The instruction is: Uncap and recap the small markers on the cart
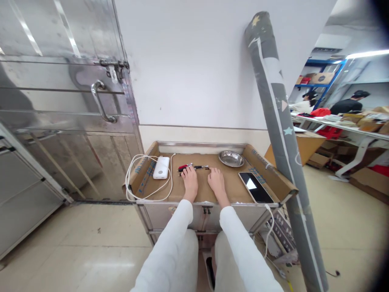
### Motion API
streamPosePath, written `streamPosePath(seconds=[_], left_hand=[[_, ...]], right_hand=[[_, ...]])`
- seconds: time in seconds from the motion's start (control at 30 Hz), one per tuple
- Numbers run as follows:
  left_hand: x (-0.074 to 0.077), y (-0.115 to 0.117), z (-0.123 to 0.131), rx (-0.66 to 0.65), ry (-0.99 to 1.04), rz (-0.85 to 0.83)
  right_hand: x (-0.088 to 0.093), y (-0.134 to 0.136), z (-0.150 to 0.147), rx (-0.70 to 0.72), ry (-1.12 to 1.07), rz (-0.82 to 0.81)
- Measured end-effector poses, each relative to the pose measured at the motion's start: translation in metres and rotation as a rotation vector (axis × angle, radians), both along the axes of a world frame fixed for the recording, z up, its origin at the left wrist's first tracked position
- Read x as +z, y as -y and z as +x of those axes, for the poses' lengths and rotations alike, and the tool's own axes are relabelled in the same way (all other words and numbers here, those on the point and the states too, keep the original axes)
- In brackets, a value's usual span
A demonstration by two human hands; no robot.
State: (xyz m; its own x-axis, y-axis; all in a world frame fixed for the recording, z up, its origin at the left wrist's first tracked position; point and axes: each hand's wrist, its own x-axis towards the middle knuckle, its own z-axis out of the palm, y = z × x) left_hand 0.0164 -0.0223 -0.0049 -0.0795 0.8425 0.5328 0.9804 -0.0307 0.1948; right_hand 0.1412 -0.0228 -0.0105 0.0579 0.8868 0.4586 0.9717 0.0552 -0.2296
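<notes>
Several pens lie on the brown cardboard lining (197,190) of the cart top, among them a red pen (183,166) and a black pen with a silvery end (201,167). My left hand (190,180) is palm down over the left part of this group. Its fingers bend around a pen there, partly hiding it. Just right of the black pen's end, my right hand (216,181) rests palm down with its fingers apart and nothing visible in them. A small dark piece (207,168) lies by its fingertips; I cannot make out what it is.
A white power bank (161,168) with a looped white cable (130,178) lies left. On the right are a round metal dish (231,159) and a phone (255,187). A tall grey roll (276,105) leans beside the cart. Two people sit at a far bench (358,129).
</notes>
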Motion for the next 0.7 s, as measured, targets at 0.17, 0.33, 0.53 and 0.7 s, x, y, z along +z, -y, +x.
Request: streamPosePath(seconds=[0.17,0.33,0.53,0.7], left_hand=[[-0.004,-0.01,0.0,-0.4,0.073,-0.023],[-0.005,-0.02,-0.001,-0.617,0.295,-0.025],[-0.003,-0.02,-0.001,-0.754,0.425,-0.049],[0.001,-0.016,-0.002,-0.789,0.537,-0.018]], right_hand=[[0.0,0.001,0.0,0.011,0.011,0.017],[0.002,0.0,0.002,0.073,0.017,-0.004],[0.005,-0.001,0.002,0.186,-0.02,0.01],[0.001,-0.003,0.005,0.147,-0.024,0.023]])
